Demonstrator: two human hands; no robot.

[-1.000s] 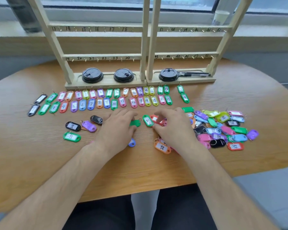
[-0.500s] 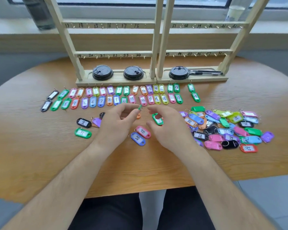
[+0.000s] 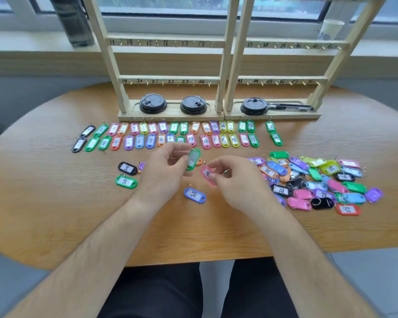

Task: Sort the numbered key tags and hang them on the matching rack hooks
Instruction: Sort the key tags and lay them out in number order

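It looked like an office: a round wooden desk [image 3: 55,214] stood by a window sill [image 3: 32,40], with pens [image 3: 290,106] and lidded takeaway cups [image 3: 153,103].

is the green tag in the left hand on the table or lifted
Lifted: the left hand pinches the green tag above the table.

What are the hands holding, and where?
Left hand: green key tag, by its side; right hand: pink key tag, by its lower end.
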